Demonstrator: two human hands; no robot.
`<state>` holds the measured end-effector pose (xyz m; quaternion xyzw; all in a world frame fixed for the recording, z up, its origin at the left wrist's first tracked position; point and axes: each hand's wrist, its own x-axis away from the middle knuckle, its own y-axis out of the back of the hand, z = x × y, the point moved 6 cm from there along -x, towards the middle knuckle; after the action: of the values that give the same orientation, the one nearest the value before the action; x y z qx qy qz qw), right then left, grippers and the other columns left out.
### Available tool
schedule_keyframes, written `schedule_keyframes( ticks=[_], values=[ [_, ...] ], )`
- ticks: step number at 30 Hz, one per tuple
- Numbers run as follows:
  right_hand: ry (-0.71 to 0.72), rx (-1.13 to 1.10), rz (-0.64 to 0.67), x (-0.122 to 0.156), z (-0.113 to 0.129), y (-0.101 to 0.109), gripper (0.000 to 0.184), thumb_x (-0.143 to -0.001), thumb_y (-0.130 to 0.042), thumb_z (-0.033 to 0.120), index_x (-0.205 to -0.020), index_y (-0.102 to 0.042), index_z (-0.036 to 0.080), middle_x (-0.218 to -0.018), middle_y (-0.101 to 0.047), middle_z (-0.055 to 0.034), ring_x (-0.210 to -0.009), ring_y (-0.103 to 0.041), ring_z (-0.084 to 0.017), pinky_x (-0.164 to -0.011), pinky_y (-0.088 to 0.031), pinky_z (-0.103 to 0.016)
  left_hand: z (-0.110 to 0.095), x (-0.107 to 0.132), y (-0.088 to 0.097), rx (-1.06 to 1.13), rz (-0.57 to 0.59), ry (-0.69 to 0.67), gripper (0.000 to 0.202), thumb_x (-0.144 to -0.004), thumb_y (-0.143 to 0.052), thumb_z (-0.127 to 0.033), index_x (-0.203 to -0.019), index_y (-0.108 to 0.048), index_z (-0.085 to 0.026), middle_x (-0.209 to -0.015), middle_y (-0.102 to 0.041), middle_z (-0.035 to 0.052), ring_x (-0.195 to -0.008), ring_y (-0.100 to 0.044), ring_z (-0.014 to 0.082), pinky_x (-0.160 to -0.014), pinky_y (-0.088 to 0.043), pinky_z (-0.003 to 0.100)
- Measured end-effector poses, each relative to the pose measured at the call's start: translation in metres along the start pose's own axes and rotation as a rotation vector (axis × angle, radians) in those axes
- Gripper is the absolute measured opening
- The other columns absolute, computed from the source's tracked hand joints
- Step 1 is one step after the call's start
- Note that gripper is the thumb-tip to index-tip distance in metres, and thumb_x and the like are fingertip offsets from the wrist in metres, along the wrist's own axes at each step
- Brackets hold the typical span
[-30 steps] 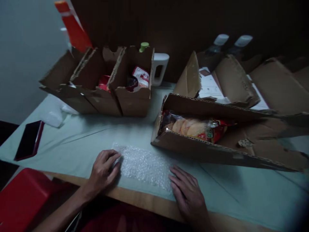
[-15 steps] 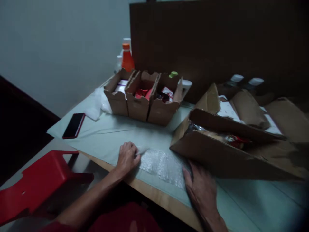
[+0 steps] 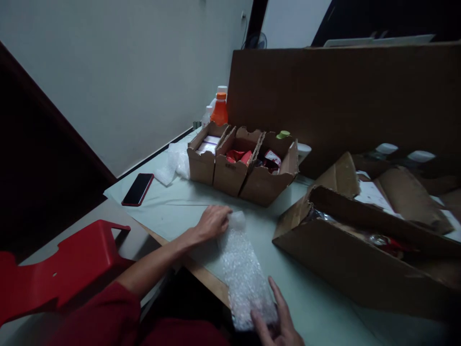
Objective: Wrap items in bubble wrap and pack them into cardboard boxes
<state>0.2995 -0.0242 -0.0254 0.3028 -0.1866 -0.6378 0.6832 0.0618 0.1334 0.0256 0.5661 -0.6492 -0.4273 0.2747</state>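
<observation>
A strip of bubble wrap (image 3: 243,269) runs from the table toward me, its near end reaching past the table's front edge. My left hand (image 3: 213,222) has its fingers curled round the far end of the strip. At the near end my right hand (image 3: 275,319) grips the wrap, thumb on top and fingers along the right side. Whether anything lies inside the wrap cannot be made out. More crumpled bubble wrap (image 3: 175,161) lies on the table beside the small boxes.
Three small cardboard boxes (image 3: 225,175) holding packets stand behind my left hand. To the right is a larger open carton (image 3: 345,259). A phone (image 3: 138,189) lies at left, an orange bottle (image 3: 220,111) stands behind, and a red plastic stool (image 3: 86,254) is beside the table.
The bubble wrap has swung from lying sideways along the table edge to pointing toward me. My right hand has come nearer to my body with its end. The camera view has shifted.
</observation>
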Motion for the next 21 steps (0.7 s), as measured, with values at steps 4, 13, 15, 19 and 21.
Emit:
schedule_keyframes(
  ticks=[4, 13, 15, 19, 21],
  values=[
    [0.076, -0.125, 0.046, 0.003, 0.038, -0.024, 0.034, -0.092, -0.059, 0.039, -0.118, -0.072, 0.020, -0.110, -0.077, -0.0098, -0.091, -0.076, -0.024, -0.073, -0.061, -0.026, -0.026, -0.045, -0.003, -0.005, 0.034, -0.117, 0.047, -0.079, -0.059, -0.008, -0.125, -0.061, -0.015, -0.118, -0.067, 0.0146, -0.113, -0.057, 0.0313, -0.100, -0.044, 0.046],
    [-0.318, -0.507, 0.208, 0.003, 0.049, -0.024, 0.038, -0.091, -0.061, 0.045, -0.117, -0.069, 0.019, -0.097, -0.076, -0.0072, -0.080, -0.071, -0.020, -0.072, -0.057, -0.030, -0.028, 0.103, 0.016, 0.409, 0.290, -0.454, 0.085, -0.068, -0.050, -0.007, -0.149, -0.038, -0.029, -0.149, -0.050, 0.0093, -0.145, -0.036, 0.0327, -0.113, -0.038, 0.059],
    [-0.352, -0.586, 0.223, -0.003, 0.050, -0.022, 0.040, -0.090, -0.063, 0.049, -0.116, -0.068, 0.019, -0.097, -0.076, -0.0077, -0.084, -0.071, -0.022, -0.077, -0.057, -0.032, -0.033, 0.137, 0.013, 0.380, 0.311, -0.475, 0.091, -0.070, -0.057, -0.011, -0.155, -0.029, -0.027, -0.158, -0.040, 0.0118, -0.150, -0.026, 0.0362, -0.116, -0.033, 0.062],
    [-0.358, -0.680, 0.222, -0.016, 0.053, -0.019, 0.048, -0.090, -0.062, 0.052, -0.124, -0.062, 0.018, -0.091, -0.076, -0.0077, -0.082, -0.071, -0.021, -0.074, -0.057, -0.032, -0.035, 0.137, -0.010, 0.329, 0.080, -0.333, 0.065, -0.082, -0.053, -0.011, -0.145, -0.046, -0.022, -0.130, -0.064, 0.0133, -0.126, -0.054, 0.0299, -0.106, -0.045, 0.052],
    [-0.325, -0.662, 0.163, -0.017, 0.051, -0.014, 0.055, -0.093, -0.059, 0.049, -0.138, -0.051, 0.019, -0.096, -0.075, -0.0077, -0.076, -0.070, -0.018, -0.071, -0.057, -0.032, -0.025, 0.118, -0.024, 0.324, -0.018, -0.167, 0.049, -0.087, -0.050, -0.012, -0.135, -0.056, -0.021, -0.104, -0.070, 0.0093, -0.099, -0.064, 0.0242, -0.091, -0.052, 0.043]
  ],
)
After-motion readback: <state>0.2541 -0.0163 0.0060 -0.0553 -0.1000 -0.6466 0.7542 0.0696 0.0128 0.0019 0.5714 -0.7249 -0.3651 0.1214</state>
